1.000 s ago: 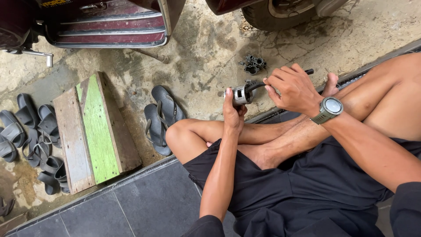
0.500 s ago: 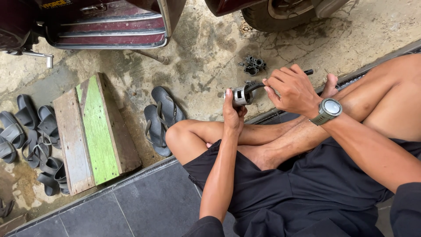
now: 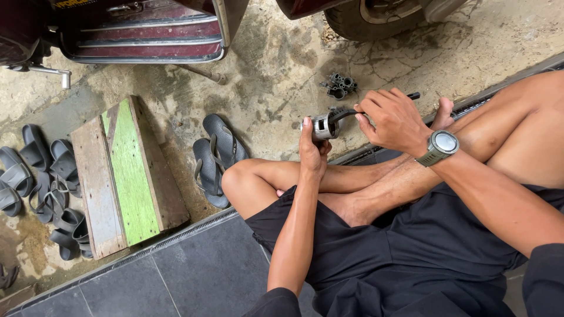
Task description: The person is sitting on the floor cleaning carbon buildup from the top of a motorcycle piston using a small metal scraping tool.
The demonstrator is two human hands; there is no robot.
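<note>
Since the earlier frames almost nothing has moved: both hands keep the same hold, and only the dark brush is shifted very slightly against the part.

The small round grey metal engine part point(image 3: 322, 126) is above the middle of the frame, held in the air over the stained concrete floor point(image 3: 276, 70), just beyond the person's crossed bare legs. The left hand point(image 3: 311, 149) holds it from below and from the side; its fingers are clamped around the metal body and the thumb stands up along the left side of it. The right hand point(image 3: 392, 120), with a grey round wristwatch point(image 3: 442, 145) on the wrist, has its fingers closed together on the thin black-handled brush point(image 3: 346, 113). The bristle end touches the top of the part and the handle tip comes out on the right of the hand.

To do this brushing well, I think the left hand must keep the part steady and turn it little by little, while the right hand makes short strokes into the grooves, away from the body.

The left forearm comes straight up from the bottom of the frame; the right forearm comes diagonally from the lower right.

Above, near the hands, a small cluster of dark metal pieces point(image 3: 339, 86) lies on the floor. To the left lies a pair of dark sandals point(image 3: 216, 155), and further left a wooden board with a green stripe point(image 3: 126, 176).
</note>
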